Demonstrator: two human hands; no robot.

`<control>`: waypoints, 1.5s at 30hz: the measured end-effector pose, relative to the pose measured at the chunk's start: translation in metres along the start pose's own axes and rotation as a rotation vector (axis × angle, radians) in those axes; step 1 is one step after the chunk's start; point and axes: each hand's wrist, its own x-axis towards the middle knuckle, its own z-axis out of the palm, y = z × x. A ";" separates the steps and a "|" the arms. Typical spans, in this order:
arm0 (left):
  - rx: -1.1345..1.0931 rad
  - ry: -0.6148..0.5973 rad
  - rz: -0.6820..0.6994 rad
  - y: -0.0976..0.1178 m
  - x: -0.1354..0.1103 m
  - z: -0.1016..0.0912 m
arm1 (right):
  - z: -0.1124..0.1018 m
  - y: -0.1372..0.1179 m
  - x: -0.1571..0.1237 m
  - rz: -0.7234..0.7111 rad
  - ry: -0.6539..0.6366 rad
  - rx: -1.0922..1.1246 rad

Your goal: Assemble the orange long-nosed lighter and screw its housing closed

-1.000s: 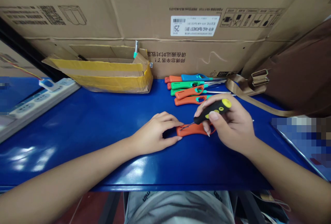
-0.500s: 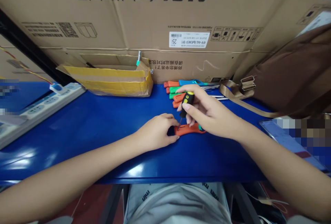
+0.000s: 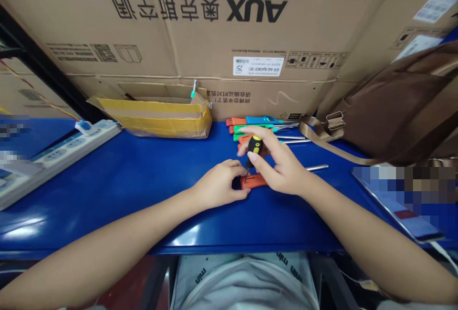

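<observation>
My right hand (image 3: pixel 281 162) grips a short black-and-yellow screwdriver (image 3: pixel 255 145), tilted with its tip down at the left end of an orange long-nosed lighter (image 3: pixel 255 181). This lighter lies flat on the blue table, and its metal tube sticks out to the right beyond my right hand. Thumb and fingers of my left hand (image 3: pixel 220 183) pinch the lighter's left end from both sides. Behind my right hand lie several more lighters, among them a blue one (image 3: pixel 263 120) and a green one (image 3: pixel 239 129), partly hidden by the fingers.
An open carton with yellow tape (image 3: pixel 161 119) stands at the back left, a lighter tip (image 3: pixel 194 88) poking out. A power strip (image 3: pixel 64 155) is at the left. On the right are a brown bag (image 3: pixel 393 105) with its strap and a phone (image 3: pixel 397 205). A large cardboard box (image 3: pixel 200 38) forms the back.
My right hand and the screwdriver have shifted slightly left, the screwdriver now more upright. My left hand keeps its hold on the orange lighter. The camera view has tilted a little.
</observation>
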 end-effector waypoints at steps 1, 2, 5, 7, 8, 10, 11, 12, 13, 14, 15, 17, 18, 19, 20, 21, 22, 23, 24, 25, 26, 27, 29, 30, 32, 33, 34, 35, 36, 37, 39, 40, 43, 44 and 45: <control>0.001 0.003 -0.005 -0.001 0.000 0.001 | 0.001 0.001 0.000 -0.002 0.053 -0.023; 0.005 0.005 -0.007 -0.002 -0.001 0.003 | 0.001 0.002 -0.001 -0.017 0.122 -0.069; 0.040 0.005 0.007 -0.003 -0.002 0.005 | 0.001 0.007 -0.001 -0.066 0.268 -0.181; 0.066 0.001 0.023 -0.002 -0.003 0.005 | -0.003 0.008 0.000 -0.044 0.214 -0.128; 0.074 -0.001 0.028 -0.001 -0.003 0.004 | -0.005 0.008 0.000 -0.023 0.160 -0.075; 0.090 -0.005 0.032 -0.001 -0.004 0.004 | -0.008 0.007 0.001 -0.007 0.082 0.010; 0.097 -0.006 0.033 0.000 -0.004 0.003 | -0.009 0.006 0.001 -0.016 0.076 0.011; 0.102 -0.003 0.034 0.000 -0.004 0.003 | -0.009 0.006 0.001 -0.033 0.099 -0.017; 0.103 0.000 0.035 0.000 -0.004 0.003 | -0.009 0.005 0.001 -0.056 0.135 -0.062; 0.102 0.006 0.039 0.000 -0.004 0.003 | -0.009 0.004 0.001 -0.082 0.167 -0.112; 0.097 0.010 0.045 -0.001 -0.004 0.003 | -0.008 0.003 0.000 -0.104 0.188 -0.155; 0.088 0.013 0.058 -0.001 -0.004 0.004 | -0.008 0.000 0.000 -0.127 0.174 -0.175; 0.087 0.013 0.064 -0.002 -0.004 0.004 | -0.008 -0.002 0.000 -0.127 0.144 -0.148; 0.087 0.012 0.067 -0.002 -0.004 0.004 | -0.008 -0.004 0.000 -0.122 0.111 -0.106; 0.086 0.012 0.068 -0.002 -0.004 0.004 | -0.007 -0.006 0.000 -0.116 0.089 -0.063; 0.082 0.013 0.067 -0.003 -0.004 0.005 | -0.007 -0.007 0.001 -0.113 0.081 -0.035; 0.078 0.015 0.066 -0.004 -0.004 0.005 | -0.007 -0.007 0.001 -0.119 0.095 -0.035; 0.073 0.015 0.063 -0.004 -0.004 0.006 | -0.006 -0.007 0.001 -0.129 0.126 -0.063; 0.071 0.016 0.058 -0.004 -0.005 0.006 | -0.006 -0.007 0.001 -0.140 0.160 -0.110; 0.072 0.016 0.054 -0.004 -0.005 0.006 | -0.006 -0.006 0.000 -0.155 0.185 -0.162; 0.076 0.014 0.051 -0.004 -0.005 0.006 | -0.007 -0.005 0.000 -0.160 0.192 -0.200; 0.080 0.011 0.051 -0.004 -0.004 0.006 | -0.007 -0.005 -0.001 -0.159 0.176 -0.212; 0.087 0.004 0.056 -0.003 -0.004 0.005 | -0.008 -0.006 -0.001 -0.141 0.101 -0.164; 0.091 0.001 0.058 -0.002 -0.003 0.005 | -0.008 -0.007 -0.001 -0.125 0.066 -0.119; 0.092 -0.001 0.057 -0.002 -0.003 0.004 | -0.007 -0.008 0.000 -0.108 0.037 -0.042; 0.089 -0.001 0.055 -0.002 -0.003 0.004 | -0.007 -0.009 0.000 -0.113 0.054 -0.036; 0.083 0.001 0.053 -0.002 -0.003 0.004 | -0.006 -0.008 0.001 -0.122 0.088 -0.057; 0.077 0.001 0.053 -0.003 -0.003 0.004 | -0.005 -0.008 0.001 -0.137 0.130 -0.097; 0.072 0.003 0.052 -0.003 -0.004 0.005 | -0.005 -0.007 0.001 -0.153 0.168 -0.148; 0.071 0.006 0.051 -0.003 -0.004 0.005 | -0.006 -0.005 0.001 -0.159 0.189 -0.197; 0.076 0.007 0.054 -0.003 -0.004 0.005 | -0.007 -0.004 -0.001 -0.137 0.175 -0.235; 0.081 0.004 0.056 -0.003 -0.004 0.004 | -0.008 -0.004 -0.001 -0.117 0.146 -0.212; 0.100 -0.008 0.059 -0.002 -0.003 0.004 | -0.009 -0.005 -0.002 -0.060 0.070 -0.053; 0.100 -0.010 0.058 -0.002 -0.003 0.003 | -0.009 -0.006 -0.001 -0.060 0.069 -0.007; 0.094 -0.011 0.056 -0.002 -0.003 0.003 | -0.008 -0.007 -0.001 -0.068 0.081 0.017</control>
